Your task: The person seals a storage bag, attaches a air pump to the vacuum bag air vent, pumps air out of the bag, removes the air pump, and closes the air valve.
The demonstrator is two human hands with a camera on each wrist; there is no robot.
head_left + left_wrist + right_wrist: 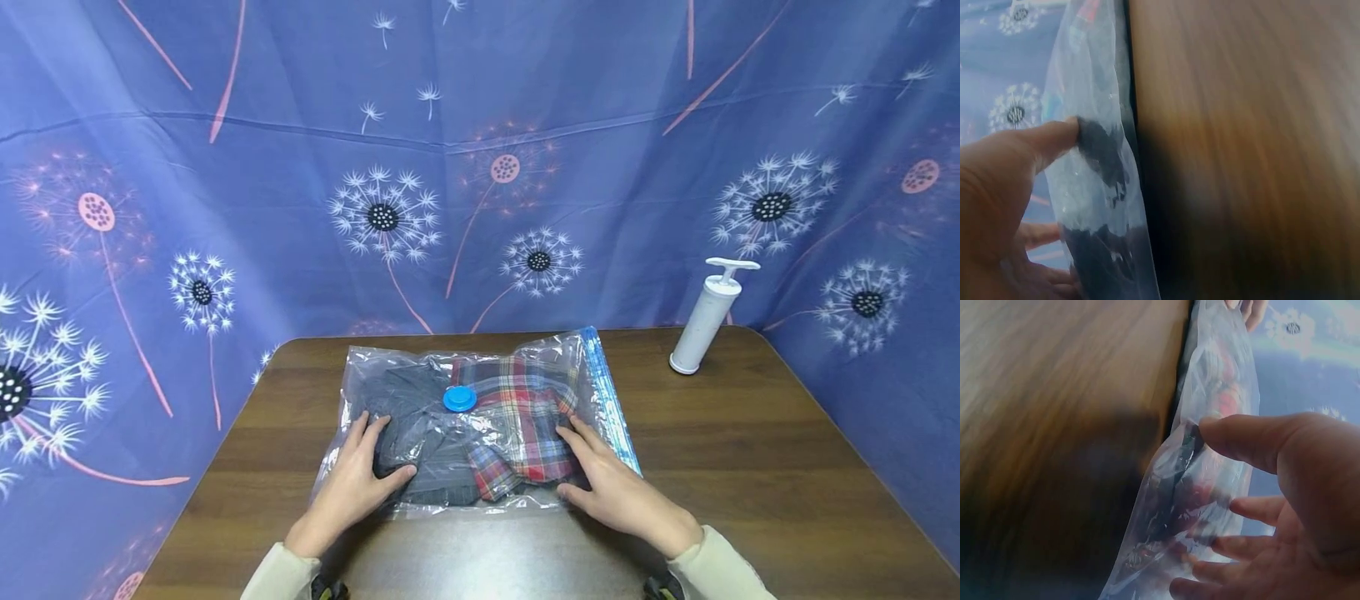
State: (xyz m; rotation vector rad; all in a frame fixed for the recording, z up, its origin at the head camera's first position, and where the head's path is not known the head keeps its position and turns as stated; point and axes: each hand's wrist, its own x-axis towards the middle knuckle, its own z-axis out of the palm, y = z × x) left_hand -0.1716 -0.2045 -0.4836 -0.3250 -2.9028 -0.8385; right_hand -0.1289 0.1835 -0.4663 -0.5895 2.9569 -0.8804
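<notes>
A clear vacuum storage bag [351,375] lies flat on the table with folded clothes inside. Dark grey clothing [420,425] fills its left part, and a red and blue plaid garment [517,387] its right part. On top sits a round blue valve cap [460,399]. My left hand [354,483] rests on the bag's left part, thumb and fingers spread. On the right part lies my right hand [611,487], its fingers over the plaid. Both thumbs touch the plastic near the front edge, as the bag's side [1082,87] shows in the left wrist view.
A white hand pump [701,325] with a T-shaped handle stands at the table's back right. The bag's blue zip strip [609,400] runs along its right end. Behind the wooden table [750,450] hangs a blue dandelion-print cloth [465,208].
</notes>
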